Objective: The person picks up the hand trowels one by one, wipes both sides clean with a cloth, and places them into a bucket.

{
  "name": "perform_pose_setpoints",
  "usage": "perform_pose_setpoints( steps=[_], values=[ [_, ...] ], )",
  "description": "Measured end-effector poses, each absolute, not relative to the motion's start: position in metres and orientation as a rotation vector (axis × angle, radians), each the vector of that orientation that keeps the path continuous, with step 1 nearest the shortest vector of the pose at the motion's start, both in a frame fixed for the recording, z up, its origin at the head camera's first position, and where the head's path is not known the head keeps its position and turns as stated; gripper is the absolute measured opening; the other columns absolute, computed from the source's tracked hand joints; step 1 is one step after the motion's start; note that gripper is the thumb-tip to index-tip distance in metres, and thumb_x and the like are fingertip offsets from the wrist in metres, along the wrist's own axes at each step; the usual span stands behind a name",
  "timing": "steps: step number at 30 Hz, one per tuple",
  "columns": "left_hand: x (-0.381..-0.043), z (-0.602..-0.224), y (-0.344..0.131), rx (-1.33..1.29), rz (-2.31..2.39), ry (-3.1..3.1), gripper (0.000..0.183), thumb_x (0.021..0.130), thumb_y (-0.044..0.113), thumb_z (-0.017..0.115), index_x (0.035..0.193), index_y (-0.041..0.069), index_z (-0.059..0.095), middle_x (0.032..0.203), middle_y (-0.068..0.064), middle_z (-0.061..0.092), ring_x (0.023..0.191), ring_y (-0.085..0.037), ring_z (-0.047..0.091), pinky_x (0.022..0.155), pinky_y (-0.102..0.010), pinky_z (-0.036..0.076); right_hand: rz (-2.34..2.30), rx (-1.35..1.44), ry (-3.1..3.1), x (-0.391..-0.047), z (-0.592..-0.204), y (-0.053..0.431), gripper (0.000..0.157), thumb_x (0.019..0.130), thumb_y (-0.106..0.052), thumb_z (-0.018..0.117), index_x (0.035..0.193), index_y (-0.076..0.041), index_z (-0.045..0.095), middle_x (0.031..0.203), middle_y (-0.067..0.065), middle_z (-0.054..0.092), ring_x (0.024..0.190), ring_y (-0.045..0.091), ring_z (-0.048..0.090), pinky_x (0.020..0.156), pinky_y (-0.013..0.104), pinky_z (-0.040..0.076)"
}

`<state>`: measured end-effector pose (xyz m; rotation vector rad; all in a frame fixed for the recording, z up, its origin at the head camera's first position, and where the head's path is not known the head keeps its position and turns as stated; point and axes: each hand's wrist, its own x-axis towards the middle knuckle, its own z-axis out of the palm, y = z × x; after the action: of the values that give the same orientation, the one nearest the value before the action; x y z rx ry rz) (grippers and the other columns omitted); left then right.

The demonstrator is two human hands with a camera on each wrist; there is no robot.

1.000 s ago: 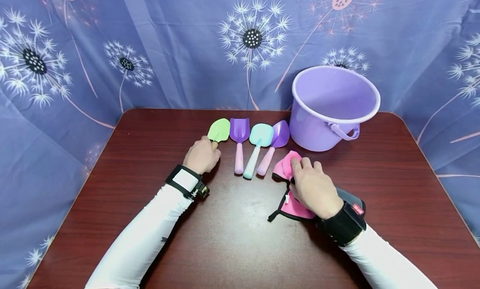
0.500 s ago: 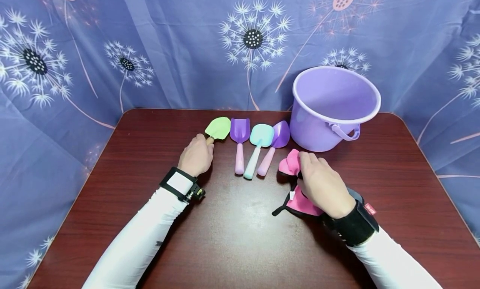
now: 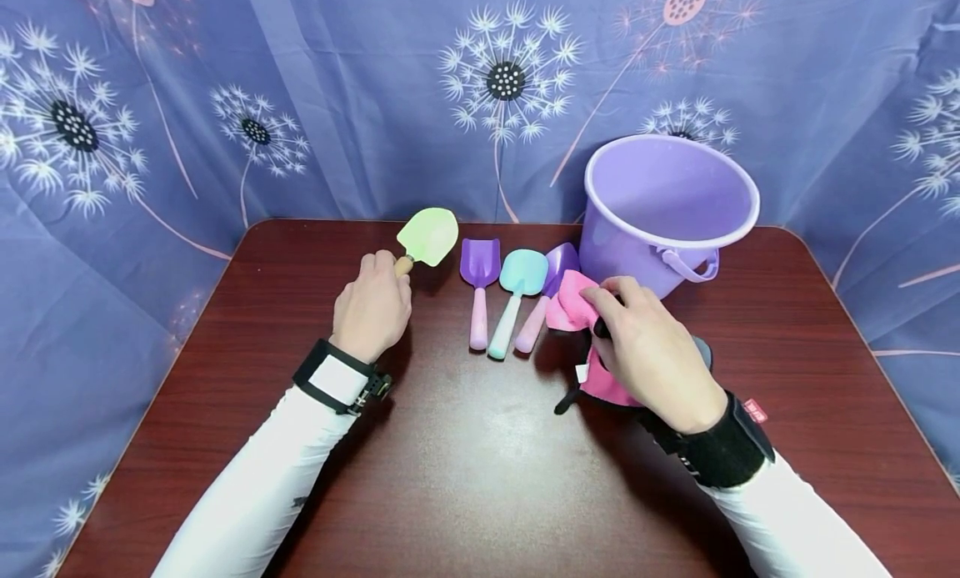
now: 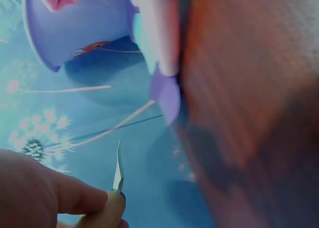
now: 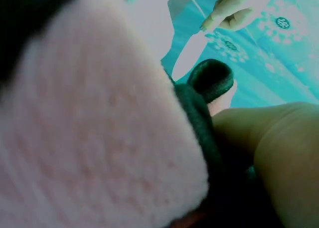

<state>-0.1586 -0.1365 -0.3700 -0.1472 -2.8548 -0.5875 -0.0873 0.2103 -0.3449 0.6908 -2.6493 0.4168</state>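
Note:
My left hand (image 3: 372, 307) grips a small green trowel (image 3: 429, 236) by its wooden handle, the blade pointing away and casting a shadow on the table. Seen edge-on, the trowel's blade (image 4: 118, 170) is thin in the left wrist view. My right hand (image 3: 651, 349) pinches a soft pink fabric piece (image 3: 572, 303) with black edging, a white tag and a grey part; my fingers partly hide it. Close up, its fleecy pink side (image 5: 99, 123) fills much of the right wrist view. The fabric overlaps the pink handle of the rightmost purple shovel (image 3: 561, 263).
Between my hands lie a purple shovel (image 3: 480, 261) with a pink handle and a light-blue one (image 3: 522, 271), side by side. A lilac bucket (image 3: 630, 244) stands at the back right. Behind the dark red table (image 3: 480, 495) hangs a blue dandelion-print curtain (image 3: 360, 103).
My left hand has drawn the green trowel left and raised it off the table, away from the other shovels. My right hand has lifted the pink fabric, shifting slightly right and away from me.

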Motion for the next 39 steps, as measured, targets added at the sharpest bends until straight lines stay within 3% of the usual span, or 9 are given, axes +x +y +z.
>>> perform_pose_setpoints(
  steps=[6,16,24,27,32,39],
  values=[
    [-0.146,-0.351,-0.131,-0.267,-0.561,-2.698,0.021,0.103,0.017,0.061,0.117,0.001,0.058,0.098,-0.018,0.054,0.064,-0.043,0.061,0.055,-0.057,0.053,0.437,0.751,-2.566,-0.090,-0.331,0.205,0.056,0.084,0.005,0.076,0.136,-0.010,0.065,0.125,0.019,0.059,0.107,0.039,0.060,0.081,0.052,0.057],
    [-0.123,-0.320,-0.117,-0.432,-0.541,-2.501,0.021,0.102,0.014,0.066,0.122,0.007,0.063,0.099,-0.013,0.054,0.076,-0.034,0.058,0.056,-0.051,0.051,0.506,0.871,-2.441,-0.091,-0.308,0.196,0.061,0.085,0.008,0.071,0.141,-0.013,0.065,0.131,0.016,0.062,0.113,0.039,0.060,0.095,0.053,0.051],
    [-0.106,-0.305,-0.109,-0.530,-0.571,-2.430,0.023,0.102,0.013,0.068,0.124,0.008,0.065,0.100,-0.011,0.055,0.077,-0.031,0.057,0.057,-0.045,0.051,0.498,0.836,-2.386,-0.082,-0.299,0.191,0.063,0.085,0.007,0.065,0.143,-0.019,0.066,0.131,0.007,0.063,0.109,0.032,0.061,0.077,0.051,0.057],
    [-0.101,-0.304,-0.107,-0.574,-0.587,-2.409,0.024,0.102,0.012,0.068,0.126,0.006,0.066,0.100,-0.011,0.056,0.078,-0.029,0.057,0.058,-0.044,0.051,0.488,0.862,-2.339,-0.081,-0.298,0.188,0.064,0.084,0.008,0.064,0.143,-0.015,0.065,0.133,0.009,0.064,0.110,0.034,0.062,0.080,0.051,0.057],
    [-0.095,-0.304,-0.102,-0.665,-0.568,-2.364,0.026,0.102,0.010,0.068,0.127,0.001,0.066,0.102,-0.014,0.058,0.078,-0.030,0.058,0.062,-0.044,0.053,0.456,0.953,-2.255,-0.080,-0.295,0.181,0.068,0.079,0.005,0.074,0.144,-0.009,0.063,0.134,0.014,0.065,0.111,0.038,0.062,0.091,0.050,0.054],
    [-0.088,-0.308,-0.092,-0.765,-0.490,-2.337,0.026,0.101,0.007,0.068,0.125,-0.003,0.065,0.101,-0.016,0.058,0.076,-0.032,0.057,0.062,-0.044,0.053,0.355,1.012,-2.181,-0.078,-0.296,0.172,0.074,0.071,0.003,0.086,0.141,-0.009,0.065,0.134,0.018,0.064,0.104,0.041,0.061,0.083,0.050,0.056]
  ],
)
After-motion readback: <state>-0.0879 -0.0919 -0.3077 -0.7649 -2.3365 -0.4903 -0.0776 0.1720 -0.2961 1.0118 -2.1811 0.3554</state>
